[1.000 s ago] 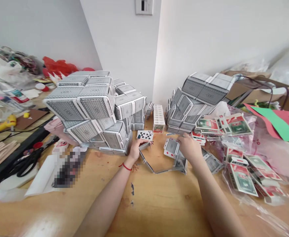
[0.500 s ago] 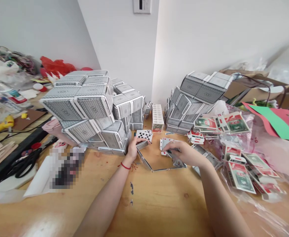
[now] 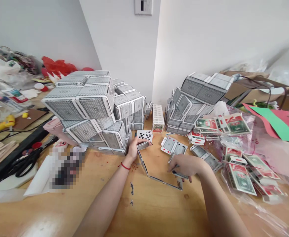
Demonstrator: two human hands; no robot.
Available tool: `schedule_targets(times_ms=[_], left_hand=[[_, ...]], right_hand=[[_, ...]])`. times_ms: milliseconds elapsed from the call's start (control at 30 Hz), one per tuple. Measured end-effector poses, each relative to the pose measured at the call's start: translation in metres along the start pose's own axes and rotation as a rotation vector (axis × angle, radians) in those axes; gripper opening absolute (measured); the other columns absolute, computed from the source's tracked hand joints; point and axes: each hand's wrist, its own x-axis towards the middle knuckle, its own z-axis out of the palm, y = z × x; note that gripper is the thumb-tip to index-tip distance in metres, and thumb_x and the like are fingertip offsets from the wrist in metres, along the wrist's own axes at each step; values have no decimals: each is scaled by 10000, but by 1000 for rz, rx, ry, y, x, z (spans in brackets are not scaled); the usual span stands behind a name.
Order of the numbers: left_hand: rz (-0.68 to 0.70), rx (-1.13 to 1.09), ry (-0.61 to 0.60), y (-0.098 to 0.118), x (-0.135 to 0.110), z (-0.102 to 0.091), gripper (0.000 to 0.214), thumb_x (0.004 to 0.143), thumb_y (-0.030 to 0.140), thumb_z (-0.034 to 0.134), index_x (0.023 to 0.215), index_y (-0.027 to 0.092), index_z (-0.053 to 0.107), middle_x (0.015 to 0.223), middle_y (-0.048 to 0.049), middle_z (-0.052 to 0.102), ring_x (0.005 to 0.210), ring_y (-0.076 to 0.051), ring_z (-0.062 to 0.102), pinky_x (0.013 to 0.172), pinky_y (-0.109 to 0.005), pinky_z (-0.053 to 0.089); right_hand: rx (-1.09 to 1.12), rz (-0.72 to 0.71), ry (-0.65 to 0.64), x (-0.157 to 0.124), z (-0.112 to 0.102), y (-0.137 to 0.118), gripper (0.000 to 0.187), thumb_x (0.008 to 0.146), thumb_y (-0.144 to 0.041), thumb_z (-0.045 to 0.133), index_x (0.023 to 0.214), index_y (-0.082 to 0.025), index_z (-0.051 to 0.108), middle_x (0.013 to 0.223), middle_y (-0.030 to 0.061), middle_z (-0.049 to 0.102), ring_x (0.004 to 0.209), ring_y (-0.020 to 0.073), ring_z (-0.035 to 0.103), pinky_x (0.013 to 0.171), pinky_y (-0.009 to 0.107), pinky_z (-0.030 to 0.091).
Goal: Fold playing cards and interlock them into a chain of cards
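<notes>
One bent card strip (image 3: 142, 166), pointing forward-left, seemingly

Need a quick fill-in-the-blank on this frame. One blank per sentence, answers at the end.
The left hand has a thin ____ string around its wrist.
The playing card just beyond the left hand has ____ pips.
The stacked card blocks show ____ patterned backs.
The tabletop is made of ____.

Missing words: red; black; gray; wood.
</notes>
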Motion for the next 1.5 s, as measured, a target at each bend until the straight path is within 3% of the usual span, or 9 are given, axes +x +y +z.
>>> schedule_targets(times_ms=[67,200,400,533,733,1000,1167,1333,1500], left_hand=[[12,42,-16,0,-1,0,647,809,526,225,775,65,677,805,-135,678,812,-237,609,750,-331,442],[68,111,-3,1,-1,1,628,821,500,218,761,80,681,813,-122,680,844,-237,601,778,-340,439],[103,168,25,1,-1,3,614,839,472,185,827,96,670,884,-97,672,887,-219,590,852,-342,414],[157,230,14,1,-1,1,562,852,400,180,880,104,657,944,-86,659,929,-212,577,876,-352,404],[277,311,-40,9,-3,0,411,830,279,275,979,122,625,1028,-66,631,1034,-210,521,945,-355,341],[229,265,-80,14,-5,3,303,762,220,420,981,130,608,981,-78,644,1001,-224,536,928,-381,350],[176,265,-82,11,-4,5,255,738,193,487,967,143,590,1002,-83,632,974,-209,551,897,-348,369],[149,226,29,2,-2,6,194,714,143,510,905,165,481,904,-67,650,904,-188,583,856,-347,381],[200,243,6,0,-2,6,100,681,81,462,710,170,426,866,-44,642,896,-177,580,852,-344,384]], right_hand=[[-25,102,8,3,0,0,407,642,-76,436,974,-189,642,800,56,664,329,81,509,277,173,353],[-50,209,246,-1,-5,1,490,667,-28,419,1126,-161,527,784,97,647,337,96,518,298,189,363],[187,-206,547,12,-3,-1,462,684,-70,456,1116,-223,401,748,4,632,574,128,607,561,245,478],[644,-446,483,46,8,-2,300,709,-186,495,980,-238,377,831,20,632,745,177,619,634,333,501],[1026,-526,449,86,27,10,298,671,-276,574,841,-248,331,820,12,622,760,195,626,580,353,516],[862,-414,618,87,42,11,295,684,-374,577,852,-185,426,714,31,609,606,190,623,352,235,460],[775,-382,750,83,44,13,269,724,-434,534,777,-181,461,484,-40,542,338,101,466,329,220,381],[836,-469,713,87,43,16,307,719,-441,543,874,-187,469,618,-1,611,497,148,579,516,286,491],[885,-516,653,89,45,16,327,719,-423,555,929,-185,477,773,53,643,685,204,627,709,387,502]])
